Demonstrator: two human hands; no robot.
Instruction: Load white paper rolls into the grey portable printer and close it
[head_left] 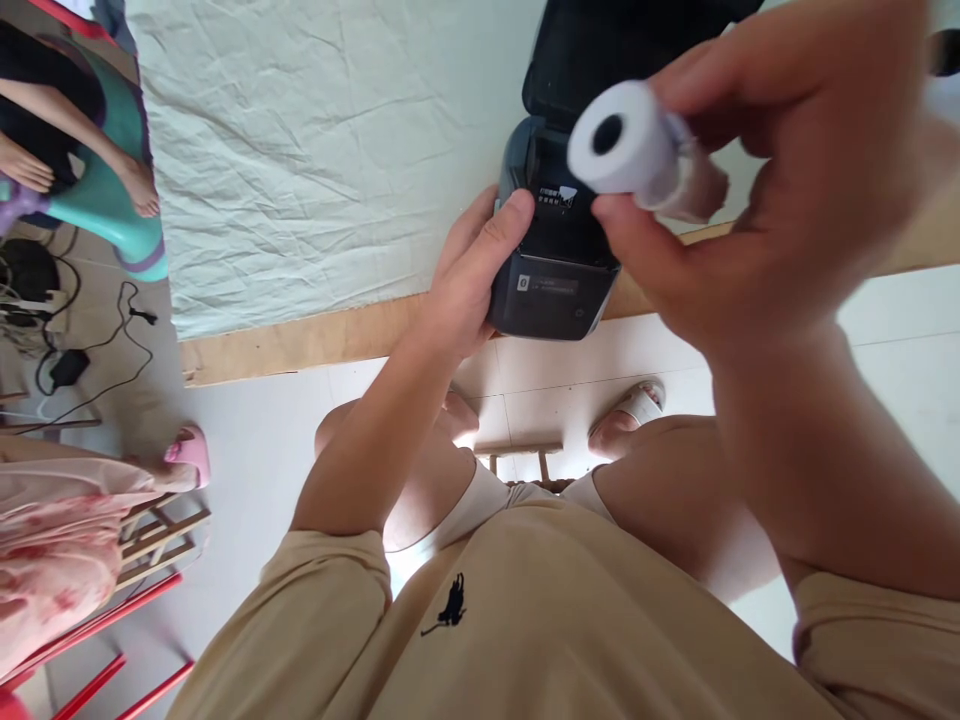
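Note:
A small black label printer has its lid swung up, and a sticker with print shows inside its bay. My left hand grips the printer's left side, thumb over the rim of the bay. Pinched between the thumb and fingers of my right hand is a white paper roll with a dark hole in its core. The roll hangs above the right part of the open bay, its end facing the printer. Whether roll and printer touch, I cannot tell.
A pale green cloth covers the table, with its wooden edge bare at the front. At the left are another person's arms, cables with a black adapter, a pink slipper and a wooden stool.

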